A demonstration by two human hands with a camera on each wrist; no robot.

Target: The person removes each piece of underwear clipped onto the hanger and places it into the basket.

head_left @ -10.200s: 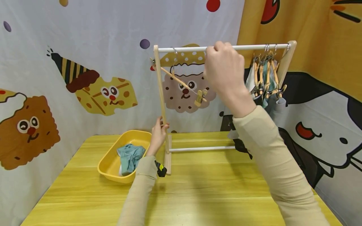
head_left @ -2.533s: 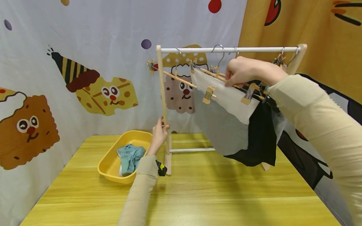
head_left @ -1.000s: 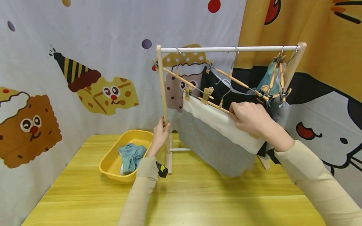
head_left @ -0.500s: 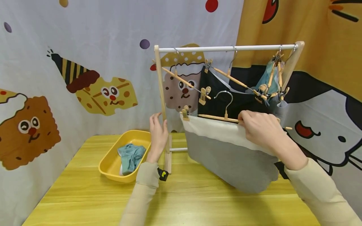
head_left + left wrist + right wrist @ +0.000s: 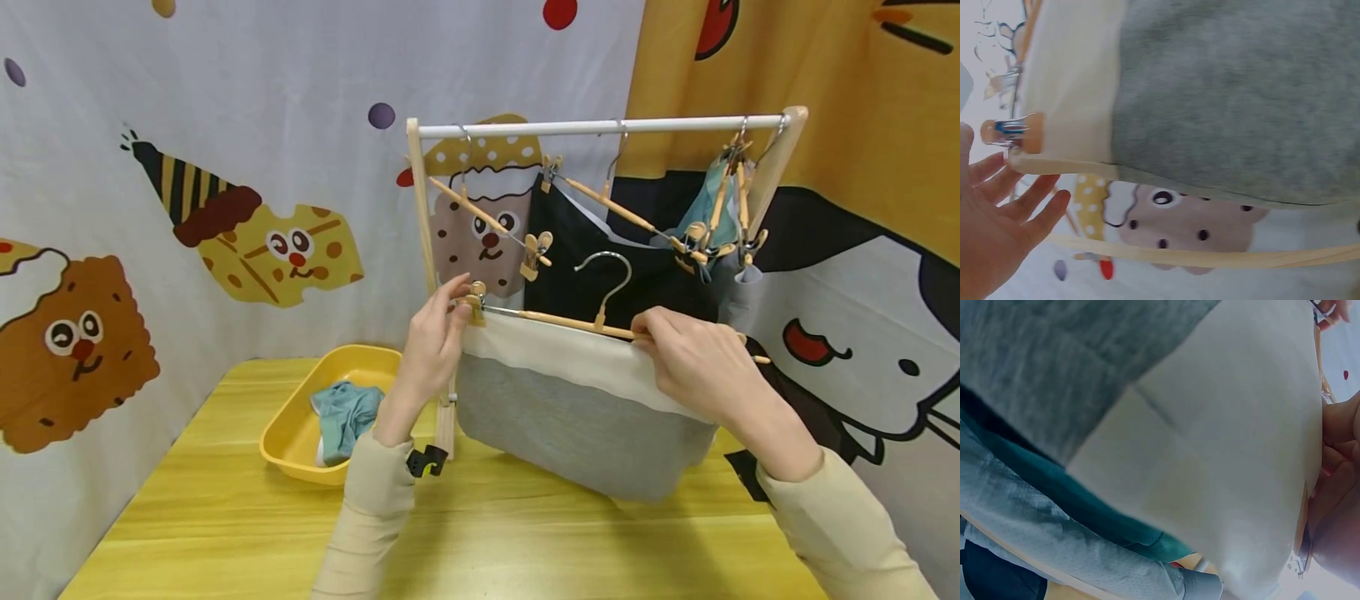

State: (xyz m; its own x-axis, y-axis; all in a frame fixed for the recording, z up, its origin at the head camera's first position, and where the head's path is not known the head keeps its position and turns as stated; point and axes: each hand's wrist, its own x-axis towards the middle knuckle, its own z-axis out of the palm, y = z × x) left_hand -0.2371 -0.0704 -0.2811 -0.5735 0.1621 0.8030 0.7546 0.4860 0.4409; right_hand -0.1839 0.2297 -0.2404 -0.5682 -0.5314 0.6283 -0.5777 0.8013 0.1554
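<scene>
One hanger, off the rail and in front of it, bears the grey cloth; the right hand grips its bar. The left hand has quit the post, fingers extended just beside the clip: both hands now attend the piece.

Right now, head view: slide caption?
Right hand grips a hanger with white-and-gray cloth in front of the rack; left hand near a clip.
</scene>
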